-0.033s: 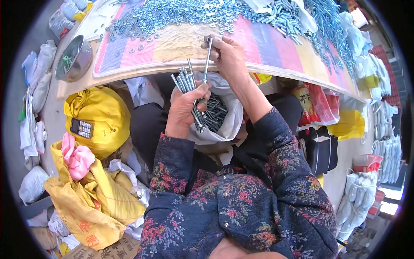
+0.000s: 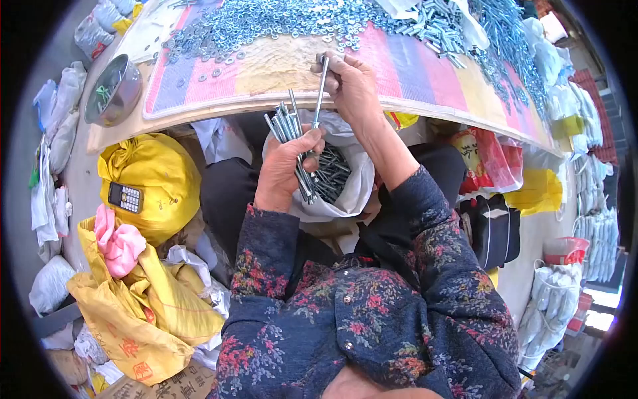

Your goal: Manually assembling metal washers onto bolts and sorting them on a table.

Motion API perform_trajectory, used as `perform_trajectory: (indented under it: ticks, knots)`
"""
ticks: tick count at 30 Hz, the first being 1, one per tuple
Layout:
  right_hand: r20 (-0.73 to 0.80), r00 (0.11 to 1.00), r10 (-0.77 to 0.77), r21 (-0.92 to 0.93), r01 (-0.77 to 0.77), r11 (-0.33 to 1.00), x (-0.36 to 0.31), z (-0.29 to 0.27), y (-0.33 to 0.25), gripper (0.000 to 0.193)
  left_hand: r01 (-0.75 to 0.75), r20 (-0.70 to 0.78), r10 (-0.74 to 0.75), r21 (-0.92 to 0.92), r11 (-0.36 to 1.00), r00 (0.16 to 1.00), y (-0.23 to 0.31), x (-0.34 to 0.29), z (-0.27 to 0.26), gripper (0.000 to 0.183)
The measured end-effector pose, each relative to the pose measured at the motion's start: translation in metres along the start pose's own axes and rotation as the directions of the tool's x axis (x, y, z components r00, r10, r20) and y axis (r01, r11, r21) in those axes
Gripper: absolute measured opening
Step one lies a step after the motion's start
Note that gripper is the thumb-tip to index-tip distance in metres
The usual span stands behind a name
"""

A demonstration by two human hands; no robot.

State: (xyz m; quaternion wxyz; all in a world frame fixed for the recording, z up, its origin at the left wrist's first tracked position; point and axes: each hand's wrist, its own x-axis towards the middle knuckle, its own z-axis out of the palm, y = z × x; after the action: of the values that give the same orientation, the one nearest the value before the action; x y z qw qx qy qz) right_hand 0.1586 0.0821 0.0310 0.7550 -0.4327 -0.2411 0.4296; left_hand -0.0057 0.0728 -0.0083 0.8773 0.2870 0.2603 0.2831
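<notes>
My left hand is closed round a bundle of long metal bolts, their ends fanning out above and below the fist. One single bolt stands nearly upright between my hands, its lower end at the left thumb. At the table's front edge, my right hand pinches that bolt's upper end; a small part at the fingertips is too small to make out. Below my hands, a white bag gapes between my knees, with many dark bolts inside.
Heaped washers cover the striped mat, with metal sleeves and more bolts to the right. A metal bowl rests at the table's left corner. Below it, a phone lies on a yellow sack.
</notes>
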Motion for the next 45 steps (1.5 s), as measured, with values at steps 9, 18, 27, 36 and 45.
perform_trajectory:
  ticks: [9, 18, 27, 36, 45]
  knots:
    - [-0.032, 0.975, -0.222, -0.108, 0.217, 0.97, -0.008, -0.007, -0.002, 0.012, 0.21, 0.182, -0.18, -0.159, 0.965, 0.967, -0.004, 0.011, -0.012, 0.024]
    - [0.285, 0.896, -0.341, -0.66, 0.441, 0.608, 0.019, -0.051, -0.035, 0.021, -0.051, -0.021, 0.051, 0.009, 0.999, 0.998, 0.003, 0.016, 0.0, 0.019]
    - [0.328, 0.837, -0.439, -0.945, 0.285, -0.163, 0.139, -0.098, -0.039, 0.029, -0.109, -0.136, 0.12, 0.086, 0.99, 0.983, -0.003, 0.015, 0.012, 0.013]
    - [0.133, 0.97, -0.205, -0.9, 0.205, 0.385, 0.088, -0.075, -0.047, 0.032, -0.059, -0.114, 0.073, 0.117, 0.991, 0.991, -0.003, 0.012, 0.006, 0.015]
    - [0.368, 0.928, 0.051, -0.743, 0.261, 0.617, 0.014, -0.052, -0.065, 0.026, -0.018, 0.019, 0.016, 0.101, 0.995, 1.0, -0.012, 0.002, 0.004, 0.023]
